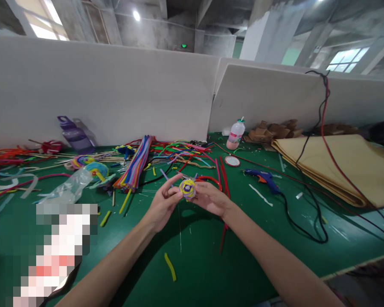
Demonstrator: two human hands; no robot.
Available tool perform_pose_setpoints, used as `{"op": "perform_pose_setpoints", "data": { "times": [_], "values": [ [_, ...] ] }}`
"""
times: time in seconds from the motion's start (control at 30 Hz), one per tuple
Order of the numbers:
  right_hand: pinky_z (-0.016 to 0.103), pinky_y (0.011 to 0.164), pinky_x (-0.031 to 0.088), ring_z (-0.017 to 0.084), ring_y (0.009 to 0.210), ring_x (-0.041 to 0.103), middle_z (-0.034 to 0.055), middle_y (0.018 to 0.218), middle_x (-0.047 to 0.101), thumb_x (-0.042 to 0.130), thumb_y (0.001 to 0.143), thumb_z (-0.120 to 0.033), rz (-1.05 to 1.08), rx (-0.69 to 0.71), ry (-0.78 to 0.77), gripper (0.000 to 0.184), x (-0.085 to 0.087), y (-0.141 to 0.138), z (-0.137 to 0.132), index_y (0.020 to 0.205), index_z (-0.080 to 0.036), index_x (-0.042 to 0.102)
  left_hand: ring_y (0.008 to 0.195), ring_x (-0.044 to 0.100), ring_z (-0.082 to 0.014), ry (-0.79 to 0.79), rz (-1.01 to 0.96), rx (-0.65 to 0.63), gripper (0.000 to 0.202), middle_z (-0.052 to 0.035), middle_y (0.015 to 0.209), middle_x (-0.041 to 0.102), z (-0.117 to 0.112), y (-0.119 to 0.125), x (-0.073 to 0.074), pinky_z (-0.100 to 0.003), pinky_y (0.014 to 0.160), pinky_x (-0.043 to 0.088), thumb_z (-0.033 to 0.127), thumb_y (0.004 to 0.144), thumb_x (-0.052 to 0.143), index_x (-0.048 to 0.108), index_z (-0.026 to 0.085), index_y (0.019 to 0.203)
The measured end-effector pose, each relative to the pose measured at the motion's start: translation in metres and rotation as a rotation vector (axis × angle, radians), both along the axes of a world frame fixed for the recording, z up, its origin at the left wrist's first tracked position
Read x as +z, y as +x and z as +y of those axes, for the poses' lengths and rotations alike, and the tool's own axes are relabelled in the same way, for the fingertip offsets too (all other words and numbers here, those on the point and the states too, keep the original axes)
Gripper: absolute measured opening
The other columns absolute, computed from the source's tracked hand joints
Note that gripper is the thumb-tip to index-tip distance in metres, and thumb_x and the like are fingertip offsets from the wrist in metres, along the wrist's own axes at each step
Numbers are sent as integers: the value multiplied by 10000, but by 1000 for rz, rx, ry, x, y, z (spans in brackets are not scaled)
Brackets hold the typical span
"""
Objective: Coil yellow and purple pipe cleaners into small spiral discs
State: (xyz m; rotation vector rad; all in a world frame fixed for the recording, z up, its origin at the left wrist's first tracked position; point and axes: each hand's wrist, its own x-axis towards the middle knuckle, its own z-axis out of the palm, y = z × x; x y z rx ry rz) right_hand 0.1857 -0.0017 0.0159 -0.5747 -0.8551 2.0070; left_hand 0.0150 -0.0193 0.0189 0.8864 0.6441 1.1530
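Between my two hands is a small round coil of yellow and purple pipe cleaner, its spiral face turned toward me. My left hand pinches its left edge with the thumb, while the index finger stretches up past it. On the other side, my right hand has its fingers closed on the right edge. The coil is held above the green table, and the fingertips behind it are hidden. Just beyond my hands lie red pipe cleaners. A short yellow piece rests on the table nearer to me.
To the right lies a blue glue gun with a black cord. Brown paper is stacked farther right. A pink drink bottle and a purple bottle stand near the white partition. A multicoloured pipe cleaner bundle lies left of centre.
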Motion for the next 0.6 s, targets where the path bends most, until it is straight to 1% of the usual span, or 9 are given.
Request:
{"op": "perform_pose_setpoints", "data": {
  "times": [0.13,0.23,0.37,0.43,0.5,0.6],
  "values": [
    [279,749,449,134,796,588,38,834,643,738,648,-245,14,6,10,242,0,-2,-1,838,-129,643,680,562,-73,-9,-10,13,611,24,724,617,-1,1,1,-166,692,417,121,684,689,490,225,1252],
    [282,752,447,138,801,585,34,812,634,737,650,-248,-2,3,23,244,-1,-1,0,839,-128,639,726,577,-93,-6,10,3,619,16,741,627,0,0,3,-180,713,424,133,689,685,477,227,1265],
    [269,732,453,129,778,581,30,807,626,729,663,-239,-34,-1,43,201,-2,0,0,800,-130,630,783,583,-117,-30,32,22,535,-1,785,634,2,-2,3,-202,733,431,203,725,662,511,222,1237],
    [269,726,456,126,761,581,30,804,622,729,662,-235,-41,6,55,187,-2,0,1,772,-130,620,741,579,-105,-34,44,45,521,2,778,631,3,-2,2,-197,712,434,209,720,668,527,223,1221],
    [272,722,459,125,747,582,28,795,618,730,662,-235,-49,15,66,187,-2,1,1,760,-129,612,677,564,-85,-24,50,59,532,18,727,613,3,-2,0,-183,671,432,196,702,685,534,225,1212],
    [280,722,463,128,749,585,30,809,613,722,674,-242,-59,41,81,196,-2,3,1,787,-127,610,630,543,-68,-17,37,61,545,39,668,578,3,-1,0,-168,635,426,190,690,696,536,226,1209]
  ]
}}
